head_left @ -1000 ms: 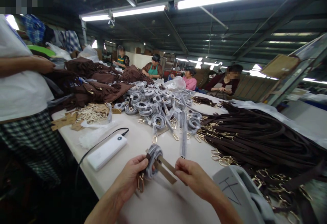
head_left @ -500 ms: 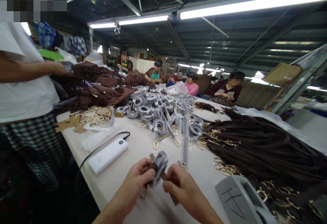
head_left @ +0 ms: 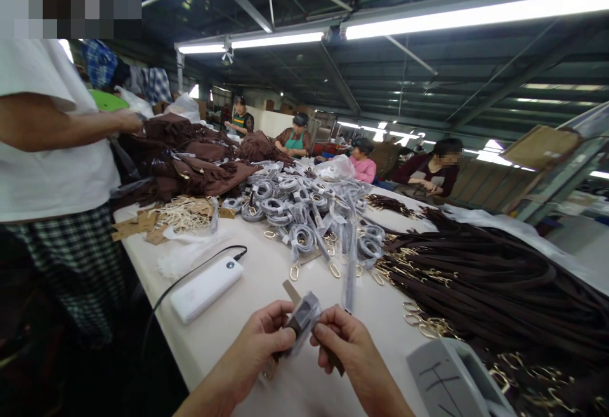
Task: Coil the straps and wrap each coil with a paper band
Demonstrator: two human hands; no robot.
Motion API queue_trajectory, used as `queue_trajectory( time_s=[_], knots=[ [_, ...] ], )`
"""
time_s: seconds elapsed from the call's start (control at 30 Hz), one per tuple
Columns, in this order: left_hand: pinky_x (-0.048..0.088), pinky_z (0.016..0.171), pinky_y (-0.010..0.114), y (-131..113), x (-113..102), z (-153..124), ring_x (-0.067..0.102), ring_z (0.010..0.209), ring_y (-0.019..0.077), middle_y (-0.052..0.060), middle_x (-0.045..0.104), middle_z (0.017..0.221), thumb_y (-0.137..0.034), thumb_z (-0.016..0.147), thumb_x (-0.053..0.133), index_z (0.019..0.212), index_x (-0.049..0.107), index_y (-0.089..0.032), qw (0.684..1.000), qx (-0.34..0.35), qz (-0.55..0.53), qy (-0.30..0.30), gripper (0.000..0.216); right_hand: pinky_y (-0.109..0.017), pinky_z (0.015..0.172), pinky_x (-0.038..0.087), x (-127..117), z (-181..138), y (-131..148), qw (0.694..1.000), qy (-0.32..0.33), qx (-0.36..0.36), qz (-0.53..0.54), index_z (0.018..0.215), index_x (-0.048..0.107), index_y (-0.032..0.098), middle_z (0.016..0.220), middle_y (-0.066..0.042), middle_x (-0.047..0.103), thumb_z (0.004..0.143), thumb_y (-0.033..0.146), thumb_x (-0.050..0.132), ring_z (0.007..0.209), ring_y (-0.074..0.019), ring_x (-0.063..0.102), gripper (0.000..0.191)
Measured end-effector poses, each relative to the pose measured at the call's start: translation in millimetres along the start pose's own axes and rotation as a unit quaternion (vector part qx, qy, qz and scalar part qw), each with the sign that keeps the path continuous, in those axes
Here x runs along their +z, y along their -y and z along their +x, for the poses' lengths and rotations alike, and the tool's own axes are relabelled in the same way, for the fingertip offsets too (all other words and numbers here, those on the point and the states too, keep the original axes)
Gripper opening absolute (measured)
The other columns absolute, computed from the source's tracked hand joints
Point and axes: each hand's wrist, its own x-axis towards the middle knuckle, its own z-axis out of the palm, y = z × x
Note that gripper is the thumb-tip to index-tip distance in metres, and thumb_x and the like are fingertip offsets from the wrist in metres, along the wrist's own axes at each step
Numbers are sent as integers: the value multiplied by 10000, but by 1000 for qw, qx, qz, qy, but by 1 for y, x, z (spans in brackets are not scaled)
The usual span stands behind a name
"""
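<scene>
My left hand (head_left: 259, 341) is closed on a folded dark strap (head_left: 307, 314) partly covered in cloudy clear plastic, over the near part of the table. From its top sticks a flat brown strip (head_left: 291, 290), and a gold clasp (head_left: 269, 369) hangs under my fingers. Just to the right, my right hand (head_left: 352, 344) pinches another flat brown strip (head_left: 335, 362); whether it joins the strap I cannot tell. Beyond both hands lies a heap of coiled grey plastic-wrapped straps (head_left: 299, 204) with gold clasps.
Dark brown straps (head_left: 495, 277) with gold clasps cover the right side. A grey tape dispenser (head_left: 451, 376) stands near right. At left are a white power bank (head_left: 207, 290) with a cable, cream cords (head_left: 183, 214) and brown cloth (head_left: 190, 157). A co-worker (head_left: 52, 144) stands left; several sit beyond.
My right hand's strip has turned and is now mostly behind its fingers. The wrapped strap in my left hand has tilted. The whole view has shifted slightly to the left.
</scene>
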Motion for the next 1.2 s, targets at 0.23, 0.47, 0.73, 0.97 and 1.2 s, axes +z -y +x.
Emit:
queue_trajectory(
  time_s=[0.23, 0.47, 0.73, 0.97, 1.2],
  knots=[
    [351, 696, 270, 8, -3, 0, 494, 739, 183, -6, 579, 751, -192, 691, 652, 995, 715, -201, 977, 49, 196, -75, 311, -184, 418, 393, 7, -8, 3, 994, 33, 56, 89, 816, 638, 152, 730, -7, 620, 698, 658, 735, 498, -69, 472, 529],
    [318, 894, 333, 7, 5, -6, 487, 977, 268, 41, 600, 931, -140, 697, 624, 902, 693, -218, 927, 70, 360, -77, 230, -168, 381, 342, 18, -6, -6, 991, -46, 73, 106, 725, 591, 153, 534, 81, 450, 584, 718, 769, 401, -25, 310, 609],
    [322, 900, 337, 0, 19, -12, 476, 1007, 276, 68, 609, 1042, -177, 762, 630, 986, 681, -223, 923, 97, 360, -99, 234, -175, 377, 329, 33, -8, -14, 990, -66, -33, 117, 814, 605, 145, 479, 120, 351, 691, 644, 739, 415, -34, 218, 532],
    [321, 934, 396, 21, 21, -4, 495, 999, 297, 88, 648, 987, -184, 801, 590, 989, 683, -214, 903, 157, 374, -142, 212, -175, 368, 370, 35, -6, -19, 983, -101, -33, 147, 760, 569, 166, 515, 97, 410, 654, 677, 750, 419, -42, 298, 552],
    [378, 968, 428, 33, 21, -2, 511, 1068, 282, 90, 624, 1116, -261, 905, 501, 1254, 601, -241, 920, 173, 339, -97, 363, -175, 366, 392, 40, -7, -19, 980, -118, -33, 156, 807, 596, 149, 523, 92, 443, 654, 685, 747, 423, -45, 336, 577]
  ],
)
